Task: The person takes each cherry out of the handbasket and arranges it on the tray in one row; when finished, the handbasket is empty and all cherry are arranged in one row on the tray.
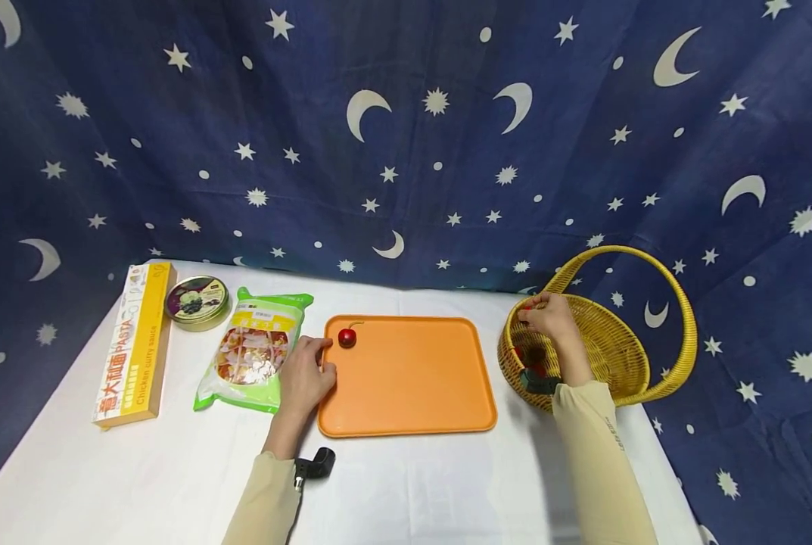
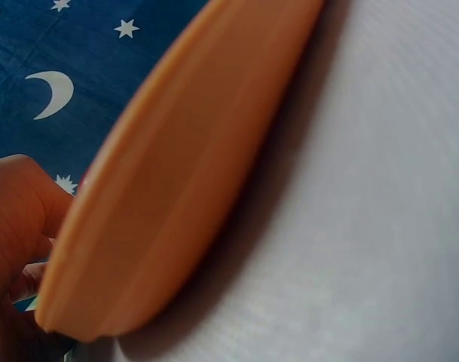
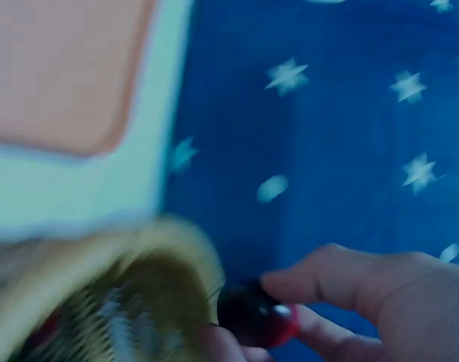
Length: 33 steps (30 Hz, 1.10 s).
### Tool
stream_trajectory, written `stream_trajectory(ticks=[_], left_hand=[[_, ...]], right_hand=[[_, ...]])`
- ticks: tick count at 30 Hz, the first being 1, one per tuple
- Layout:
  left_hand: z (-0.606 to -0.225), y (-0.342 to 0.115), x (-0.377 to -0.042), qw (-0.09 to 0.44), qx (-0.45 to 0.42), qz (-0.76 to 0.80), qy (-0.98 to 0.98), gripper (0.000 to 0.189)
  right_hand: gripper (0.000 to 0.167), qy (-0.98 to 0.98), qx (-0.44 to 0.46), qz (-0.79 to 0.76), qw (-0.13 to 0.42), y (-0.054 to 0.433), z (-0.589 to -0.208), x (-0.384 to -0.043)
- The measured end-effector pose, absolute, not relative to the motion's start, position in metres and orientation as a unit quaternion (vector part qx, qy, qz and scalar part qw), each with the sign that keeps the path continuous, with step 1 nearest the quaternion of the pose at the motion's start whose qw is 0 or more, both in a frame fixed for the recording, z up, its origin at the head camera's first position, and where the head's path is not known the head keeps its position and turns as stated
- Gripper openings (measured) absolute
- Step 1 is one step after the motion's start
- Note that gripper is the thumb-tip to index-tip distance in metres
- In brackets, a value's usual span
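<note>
My right hand [image 1: 554, 322] is over the left rim of a yellow woven basket [image 1: 626, 352] with a tall hoop handle. Thumb and fingers pinch a dark red cherry [image 3: 252, 315], seen beside the rim in the right wrist view. More red fruit [image 1: 538, 369] lies inside the basket, partly hidden by my wrist. An orange tray [image 1: 412, 386] lies flat on the white cloth, and one red cherry [image 1: 347, 337] with a stem rests in its far left corner. My left hand [image 1: 305, 376] holds the tray's left edge, its fingers bent at the rim.
Left of the tray lies a green and clear food bag [image 1: 254, 348], close to my left hand. Further left are a round tin [image 1: 197, 301] and a yellow and white pasta box [image 1: 135, 344]. A blue curtain [image 1: 406, 151] with moons and stars hangs behind the table.
</note>
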<state>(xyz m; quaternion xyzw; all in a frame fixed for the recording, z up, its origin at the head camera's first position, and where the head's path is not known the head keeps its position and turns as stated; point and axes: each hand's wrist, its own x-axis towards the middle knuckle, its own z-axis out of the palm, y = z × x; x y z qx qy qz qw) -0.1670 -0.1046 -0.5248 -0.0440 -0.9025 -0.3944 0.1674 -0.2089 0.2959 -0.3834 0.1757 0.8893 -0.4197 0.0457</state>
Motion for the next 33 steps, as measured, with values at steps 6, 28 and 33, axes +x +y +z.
stream_trajectory(ticks=[6, 28, 33], left_hand=[[-0.525, -0.104, -0.17, 0.173, -0.049, -0.395, -0.901, 0.036], [-0.525, -0.105, -0.169, 0.178, -0.042, -0.405, -0.896, 0.035], [-0.526, -0.105, -0.169, 0.159, -0.031, -0.404, -0.9, 0.036]], right_hand=[[0.031, 0.878, 0.124, -0.459, -0.055, 0.245, -0.37, -0.212], [0.034, 0.837, 0.041, -0.543, 0.045, 0.076, -0.484, -0.217], [0.034, 0.843, 0.03, -0.534, 0.06, 0.072, -0.487, -0.217]])
